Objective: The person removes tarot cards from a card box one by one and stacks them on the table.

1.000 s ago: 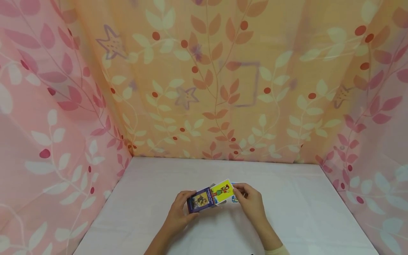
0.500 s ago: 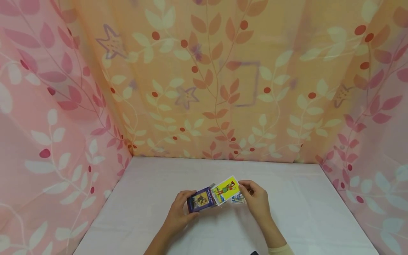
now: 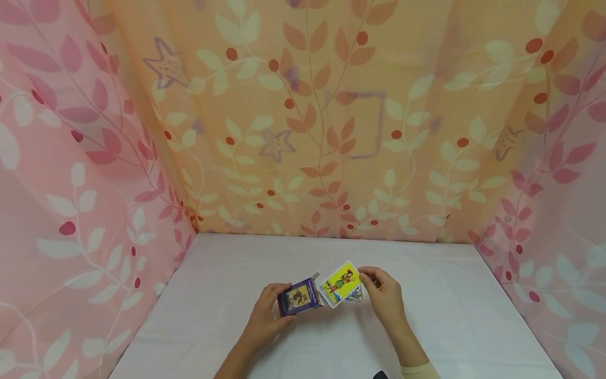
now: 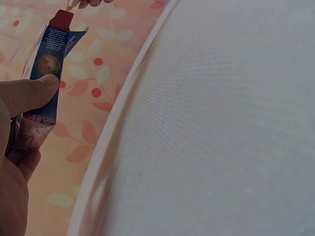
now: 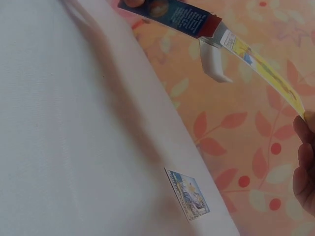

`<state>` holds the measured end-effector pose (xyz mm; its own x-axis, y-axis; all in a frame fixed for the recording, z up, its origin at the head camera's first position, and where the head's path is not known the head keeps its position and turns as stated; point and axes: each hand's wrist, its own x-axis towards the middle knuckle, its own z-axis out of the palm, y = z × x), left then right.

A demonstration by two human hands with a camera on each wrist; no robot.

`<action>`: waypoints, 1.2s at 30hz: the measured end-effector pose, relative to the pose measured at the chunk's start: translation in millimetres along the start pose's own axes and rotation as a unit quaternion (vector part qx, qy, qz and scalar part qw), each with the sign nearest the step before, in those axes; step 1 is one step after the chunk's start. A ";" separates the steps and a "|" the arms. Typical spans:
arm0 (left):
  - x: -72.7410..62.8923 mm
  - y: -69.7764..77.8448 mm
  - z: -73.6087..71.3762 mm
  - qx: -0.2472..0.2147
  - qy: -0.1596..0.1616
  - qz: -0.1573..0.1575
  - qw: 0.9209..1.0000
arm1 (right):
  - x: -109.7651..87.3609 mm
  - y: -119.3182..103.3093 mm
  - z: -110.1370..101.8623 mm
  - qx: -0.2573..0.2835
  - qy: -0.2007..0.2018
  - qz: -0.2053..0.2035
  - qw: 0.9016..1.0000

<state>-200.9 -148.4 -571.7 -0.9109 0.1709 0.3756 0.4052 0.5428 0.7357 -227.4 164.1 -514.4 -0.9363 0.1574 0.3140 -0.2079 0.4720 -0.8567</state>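
My left hand (image 3: 267, 313) grips a dark blue card box (image 3: 298, 298), its flaps open at the right end. In the left wrist view the thumb presses on the side of the box (image 4: 47, 64). My right hand (image 3: 385, 295) pinches the right end of a yellow picture card (image 3: 341, 284) showing a standing figure. The card's left end is right at the box's opening, and in the right wrist view the card (image 5: 268, 73) looks slightly bowed. Under it, on the table, lies another card (image 5: 188, 194) with a blue picture, partly covered by the yellow card in the head view.
The white-covered table (image 3: 213, 273) spreads around both hands. A patterned orange curtain (image 3: 303, 158) rises at its back edge, with pink leaf-print curtains (image 3: 71, 210) along the sides. A small dark object (image 3: 380, 375) shows at the bottom edge, near the right sleeve (image 3: 420, 371).
My right hand has drawn the yellow card rightward out of the box, and the card has tilted more steeply. The left hand and the box have stayed in place.
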 end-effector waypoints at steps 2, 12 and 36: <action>0.1 -1.0 0.0 -0.003 0.000 0.001 1.000 | 1.3 1.5 -1.0 0.000 0.003 -0.006 1.000; 2.2 -1.9 1.6 -0.009 0.000 -0.004 1.000 | 9.7 11.8 -11.1 -0.015 0.014 -0.044 0.999; 0.2 -4.3 -1.0 0.001 0.004 -0.010 1.000 | 47.3 33.9 -16.4 -0.059 -0.059 -0.034 0.996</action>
<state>-202.8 -151.5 -574.2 -0.9184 0.1527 0.3650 0.3861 0.5471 0.7427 -274.1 201.8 -521.9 -0.9491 0.0216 0.3142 -0.2444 0.5787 -0.7781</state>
